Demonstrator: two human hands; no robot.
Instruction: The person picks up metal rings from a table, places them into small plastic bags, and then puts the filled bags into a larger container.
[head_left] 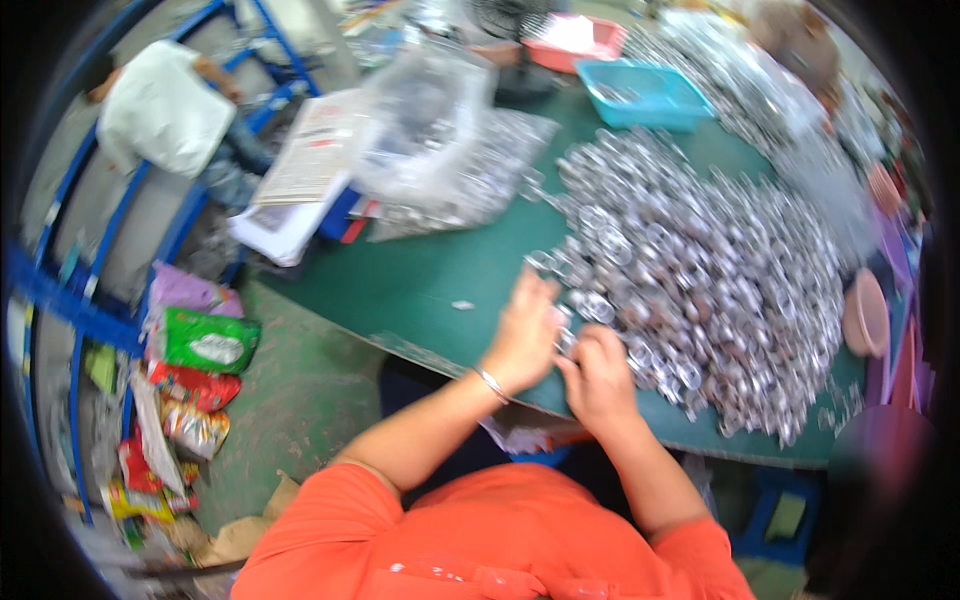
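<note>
A wide heap of small shiny metal rings [710,290] covers the right part of the green table [420,280]. At the heap's near left edge, my left hand [525,335] rests with its fingers stretched forward beside several loose rings. It wears a bracelet [490,385] at the wrist. Just to its right is my right hand [603,380], its fingers curled together. Between the two hands shows a metal ring [566,340], at the fingertips of the right one. The fine detail there is blurred, and the palms are hidden.
Clear plastic bags [430,130] of metal parts and a stack of papers [310,150] lie back left. A blue basket [645,95] and a pink basket [575,45] stand behind the heap. Another person [170,110] is at the far left, near blue shelving [80,320].
</note>
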